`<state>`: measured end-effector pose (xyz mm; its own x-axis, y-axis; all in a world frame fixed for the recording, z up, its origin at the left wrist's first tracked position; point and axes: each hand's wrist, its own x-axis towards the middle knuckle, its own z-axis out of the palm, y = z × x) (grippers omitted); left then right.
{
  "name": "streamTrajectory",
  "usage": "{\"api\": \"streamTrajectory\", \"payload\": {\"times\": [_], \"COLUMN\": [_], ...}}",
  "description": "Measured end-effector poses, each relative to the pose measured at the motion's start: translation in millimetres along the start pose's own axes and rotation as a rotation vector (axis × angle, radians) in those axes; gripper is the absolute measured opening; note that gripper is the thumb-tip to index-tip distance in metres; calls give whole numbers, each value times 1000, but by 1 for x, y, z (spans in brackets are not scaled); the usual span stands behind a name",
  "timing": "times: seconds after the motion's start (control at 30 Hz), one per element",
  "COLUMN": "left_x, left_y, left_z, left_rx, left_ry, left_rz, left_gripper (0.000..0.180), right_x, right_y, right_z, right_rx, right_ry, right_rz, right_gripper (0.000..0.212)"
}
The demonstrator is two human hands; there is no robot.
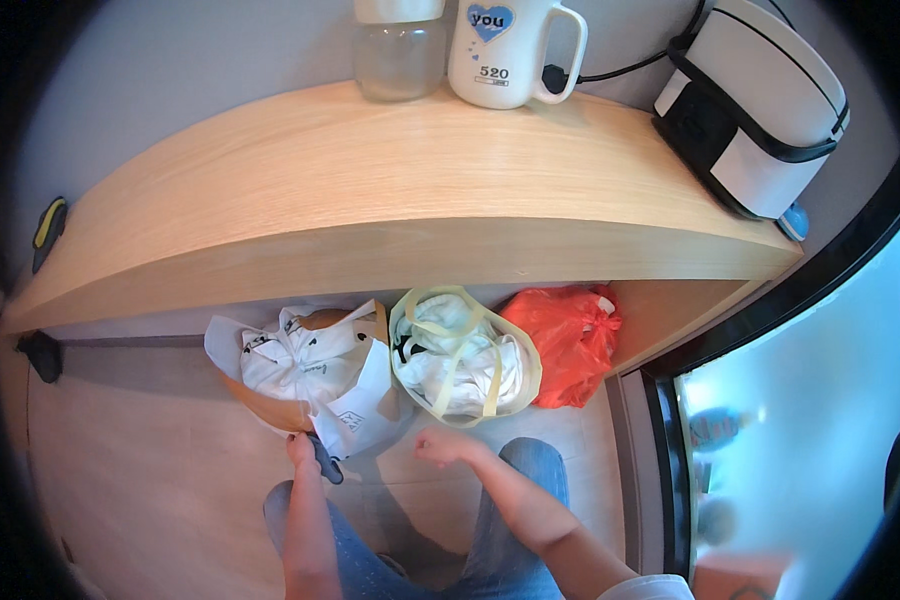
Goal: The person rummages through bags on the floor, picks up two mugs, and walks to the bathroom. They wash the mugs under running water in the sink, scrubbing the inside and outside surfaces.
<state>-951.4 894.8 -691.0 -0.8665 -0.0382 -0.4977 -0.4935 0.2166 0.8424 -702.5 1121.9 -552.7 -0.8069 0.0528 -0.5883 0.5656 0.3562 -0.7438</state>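
Observation:
My left hand (299,451) is closed on a small dark grey thing (325,461), soft and sock-like, beside the lower corner of a white paper bag (355,422). A white cloth bundle (300,365) with dark marks fills that bag. My right hand (440,446) hangs with its fingers curled into a loose fist, just below a cream tote bag (532,385). Nothing shows in that fist. White cloth (470,375) is heaped inside the tote, partly under its handles. A knotted red plastic bag (565,345) stands to the tote's right.
Above the bags runs a pale wooden desk (390,165). On it stand a lidded clear jar (400,60), a white mug (500,55) and a white-and-black appliance (760,110). A dark object (42,356) sits at the far left under the desk. A dark-framed glass panel (800,400) borders the right side.

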Motion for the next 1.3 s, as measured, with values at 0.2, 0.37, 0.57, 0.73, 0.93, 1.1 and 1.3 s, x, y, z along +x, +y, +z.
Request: {"api": "streamTrajectory", "payload": {"times": [0.2, 0.37, 0.57, 0.73, 0.93, 1.1, 1.3], "left_x": [-24, -130, -314, -419, -480, -481, -461], "left_y": [-6, 24, 117, 192, 280, 333, 396], "left_z": [-6, -52, -96, -127, -144, -140, -151], "left_rx": [-55, 407, 702, 741, 743, 585, 642], "left_ry": [-34, -56, -643, -778, -891, -870, -1083], "left_rz": [33, 250, 295, 28, 76, 121, 197], "left_gripper": [51, 64, 23, 27, 31, 36, 39], "right_x": [-28, -74, -160, -275, -369, -331, -254], "right_y": [-7, -19, -68, -154, -262, -325, -366], "right_z": [22, 47, 117, 123, -37, -229, -331], "right_rx": [67, 334, 304, 835, 705, 485, 312], "right_ry": [-65, -375, 142, 484, 839, 1259, 1232], "right_rz": [-62, 153, 228, 331, 166, -227, -48], "right_gripper": [33, 39, 34, 22, 34, 33, 61]}}
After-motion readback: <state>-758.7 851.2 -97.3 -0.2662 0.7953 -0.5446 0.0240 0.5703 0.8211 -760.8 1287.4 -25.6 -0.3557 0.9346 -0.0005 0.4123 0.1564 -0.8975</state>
